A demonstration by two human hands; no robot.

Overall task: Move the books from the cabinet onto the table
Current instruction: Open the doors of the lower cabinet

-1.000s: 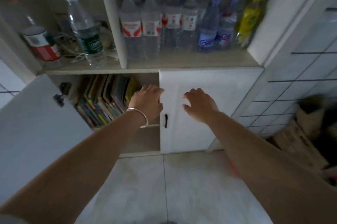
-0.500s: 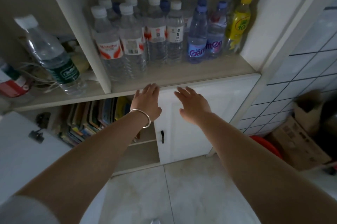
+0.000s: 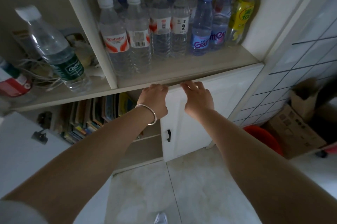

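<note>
A row of books [image 3: 91,114] stands upright in the lower left compartment of the white cabinet [image 3: 228,85], behind its open left door [image 3: 21,151]. My left hand [image 3: 153,101], with a silver bangle on the wrist, reaches up to the front edge of the shelf just right of the books; its fingers curl under that edge and hold nothing. My right hand [image 3: 197,98] is beside it in front of the closed right door [image 3: 193,123], fingers spread and touching the top of that door. No table is in view.
Several water bottles [image 3: 160,29] fill the shelf above my hands, and a larger bottle [image 3: 54,49] with cables stands at left. Cardboard boxes [image 3: 299,125] and a red basin [image 3: 264,138] sit on the floor at right by a tiled wall.
Both hands have risen from in front of the lower compartment to the shelf edge above it. The view has tilted up and closer to the cabinet.
</note>
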